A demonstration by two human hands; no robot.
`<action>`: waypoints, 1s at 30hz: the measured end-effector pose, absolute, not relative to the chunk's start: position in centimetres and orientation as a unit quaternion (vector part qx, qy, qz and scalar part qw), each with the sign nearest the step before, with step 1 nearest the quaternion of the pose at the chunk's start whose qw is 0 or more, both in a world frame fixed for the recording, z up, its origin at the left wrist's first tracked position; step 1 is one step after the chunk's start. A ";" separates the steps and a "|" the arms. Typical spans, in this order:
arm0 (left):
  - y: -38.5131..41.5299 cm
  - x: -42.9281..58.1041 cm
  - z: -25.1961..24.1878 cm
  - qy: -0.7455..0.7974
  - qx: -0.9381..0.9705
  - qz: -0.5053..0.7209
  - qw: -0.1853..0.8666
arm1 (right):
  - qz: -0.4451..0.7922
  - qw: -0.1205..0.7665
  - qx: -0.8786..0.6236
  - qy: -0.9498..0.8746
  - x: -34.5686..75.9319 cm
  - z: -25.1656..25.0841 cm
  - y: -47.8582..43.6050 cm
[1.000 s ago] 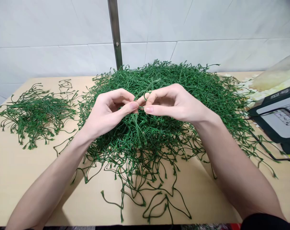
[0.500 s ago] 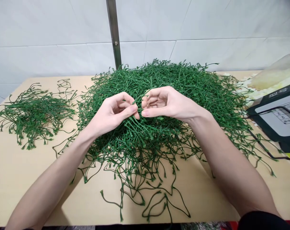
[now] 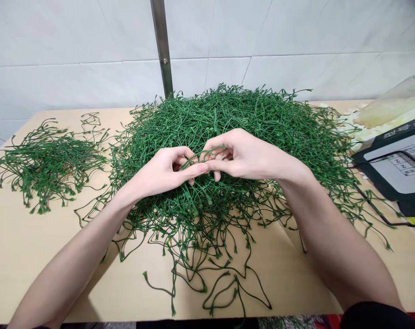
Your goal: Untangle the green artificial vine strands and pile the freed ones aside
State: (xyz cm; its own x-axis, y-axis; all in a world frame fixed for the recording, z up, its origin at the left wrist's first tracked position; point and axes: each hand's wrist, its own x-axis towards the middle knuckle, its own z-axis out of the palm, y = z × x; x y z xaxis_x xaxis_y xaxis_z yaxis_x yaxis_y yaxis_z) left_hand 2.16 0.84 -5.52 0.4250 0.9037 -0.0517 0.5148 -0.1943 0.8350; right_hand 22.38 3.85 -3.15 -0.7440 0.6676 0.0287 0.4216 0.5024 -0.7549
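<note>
A large heap of thin green artificial stems (image 3: 255, 114) with small budded tips covers the middle of the table. My left hand (image 3: 164, 171) is closed at the front of the heap, thumb and fingers pinching some green stems (image 3: 193, 161). My right hand (image 3: 250, 155) meets it thumb to thumb, its fingers curled round a looped stem that passes between both hands. Other fingers are partly hidden behind the thumbs. Below my wrists, loose stems (image 3: 235, 278) trail toward the table's front edge.
To the left lies a smaller pile of stems (image 3: 53, 160) on the light wooden table (image 3: 32, 256). A dark box-like object with a white label (image 3: 406, 160) stands at the right, beside pale petal-like pieces (image 3: 358, 130). A metal post (image 3: 163, 55) rises behind the heap, before the tiled wall.
My hands have come together and moved slightly lower. The right fingers have closed in over the left fingertips, and a stem now loops across the right hand.
</note>
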 end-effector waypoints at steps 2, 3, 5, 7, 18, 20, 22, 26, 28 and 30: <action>0.8 2.2 -5.3 0.489 0.753 0.206 0.390 | 0.366 0.165 -0.314 -0.860 22.3 -3.1 3.7; 0.7 2.2 -5.1 0.488 0.759 0.197 0.385 | 0.350 0.171 -0.310 -0.867 22.2 -3.1 3.7; 0.7 2.1 -4.9 0.474 0.764 0.194 0.392 | 0.330 0.176 -0.303 -0.876 22.2 -3.2 3.7; 0.7 1.9 -4.9 0.455 0.763 0.210 0.407 | 0.332 0.168 -0.300 -0.878 22.2 -3.4 3.7; 1.4 1.6 -6.2 0.361 0.745 0.348 0.441 | 0.487 0.251 -0.183 -0.816 21.0 -5.2 4.4; 1.3 1.6 -6.3 0.377 0.736 0.358 0.433 | 0.485 0.255 -0.186 -0.816 20.8 -5.2 4.2; 1.2 1.6 -6.4 0.384 0.730 0.374 0.423 | 0.479 0.266 -0.189 -0.815 20.6 -5.0 3.9; 0.7 2.0 -6.1 0.362 0.726 0.418 0.410 | 0.495 0.304 -0.185 -0.793 20.3 -4.7 3.2; 0.4 2.2 -5.8 0.350 0.724 0.435 0.405 | 0.504 0.325 -0.171 -0.781 20.2 -4.7 2.9; 0.3 2.2 -5.5 0.340 0.725 0.444 0.402 | 0.505 0.343 -0.152 -0.777 20.1 -4.7 2.7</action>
State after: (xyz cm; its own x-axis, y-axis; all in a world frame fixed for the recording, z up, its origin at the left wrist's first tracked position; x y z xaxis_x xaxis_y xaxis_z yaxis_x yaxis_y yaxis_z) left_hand 2.20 0.26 -5.47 0.3749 0.8499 0.3702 0.1362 -0.4455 0.8848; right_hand 20.12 2.70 -4.70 -0.7190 0.5821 0.3799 -0.1109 0.4435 -0.8894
